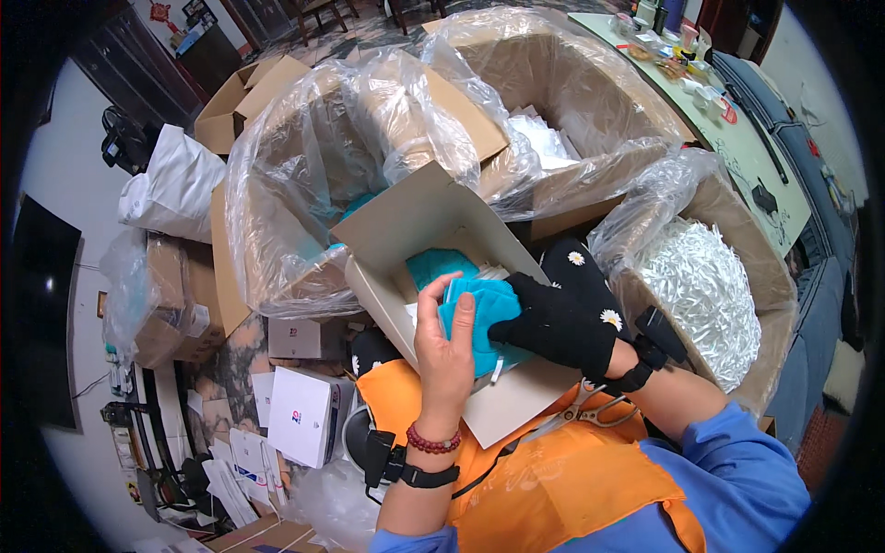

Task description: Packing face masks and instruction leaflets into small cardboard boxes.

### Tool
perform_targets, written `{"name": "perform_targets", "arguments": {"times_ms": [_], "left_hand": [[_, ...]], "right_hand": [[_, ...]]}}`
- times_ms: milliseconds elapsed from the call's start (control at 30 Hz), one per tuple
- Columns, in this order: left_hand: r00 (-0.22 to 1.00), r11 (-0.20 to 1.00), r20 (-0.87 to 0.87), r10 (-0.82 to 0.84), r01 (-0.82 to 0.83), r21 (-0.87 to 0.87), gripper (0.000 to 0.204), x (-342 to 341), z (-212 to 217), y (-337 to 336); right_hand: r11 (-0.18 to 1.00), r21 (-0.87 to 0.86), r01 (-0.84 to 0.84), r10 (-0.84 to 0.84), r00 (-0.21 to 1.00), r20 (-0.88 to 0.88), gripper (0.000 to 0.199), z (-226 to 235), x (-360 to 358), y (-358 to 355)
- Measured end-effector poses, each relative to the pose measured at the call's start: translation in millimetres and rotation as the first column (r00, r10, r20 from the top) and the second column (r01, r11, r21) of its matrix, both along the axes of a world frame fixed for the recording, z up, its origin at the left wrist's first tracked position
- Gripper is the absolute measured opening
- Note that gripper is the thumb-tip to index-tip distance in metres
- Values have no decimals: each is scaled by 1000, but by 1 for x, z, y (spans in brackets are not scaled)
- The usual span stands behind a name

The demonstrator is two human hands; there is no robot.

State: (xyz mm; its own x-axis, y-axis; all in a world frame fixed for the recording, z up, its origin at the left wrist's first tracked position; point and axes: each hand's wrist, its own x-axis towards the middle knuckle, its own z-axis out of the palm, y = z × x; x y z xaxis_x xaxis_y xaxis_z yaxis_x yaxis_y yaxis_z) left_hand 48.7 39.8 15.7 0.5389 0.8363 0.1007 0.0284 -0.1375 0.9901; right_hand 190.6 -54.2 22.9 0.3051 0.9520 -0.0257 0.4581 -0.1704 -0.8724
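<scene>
Scissors [559, 421] are lying across an orange apron [572, 479]. Bare left hand [446, 336] and black-gloved right hand [564, 323] are clamping a teal bundle [481, 309] between them at the open box's [380, 290] near edge. Another teal piece [438, 265] is lying deeper inside. White strips [701, 295] are filling a lined carton [772, 276] beyond, rightward.

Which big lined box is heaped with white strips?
The rightmost box, beside the green table; the left box shows teal pieces, the rear box sheet-like white pieces.
</scene>
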Motion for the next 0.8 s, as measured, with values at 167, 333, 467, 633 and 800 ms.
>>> {"name": "perform_targets", "arguments": {"times_ms": [167, 333, 467, 633, 800], "left_hand": [[993, 994, 59, -98, 95, 48, 30, -7, -3, 6], [970, 992, 236, -58, 82, -96, 24, -3, 1, -1], [980, 990, 185, -76, 95, -99, 23, -7, -13, 5], [988, 992, 148, -48, 65, -111, 26, -7, -13, 2], [993, 985, 118, -10, 30, -169, 26, -6, -27, 1]], "right_hand": [[982, -131, -133, 120, 987, -107, 49, 22, 17, 1], [937, -277, -211, 141, 957, -254, 49, 15, 27, -3], [959, -228, -171, 84, 934, -348, 49, 36, 13, -3], [965, -135, -223, 203, 968, -149, 42, 11, 16, -5], [978, -209, -11, -39, 971, -234, 37, 19, 10, 0]]}}
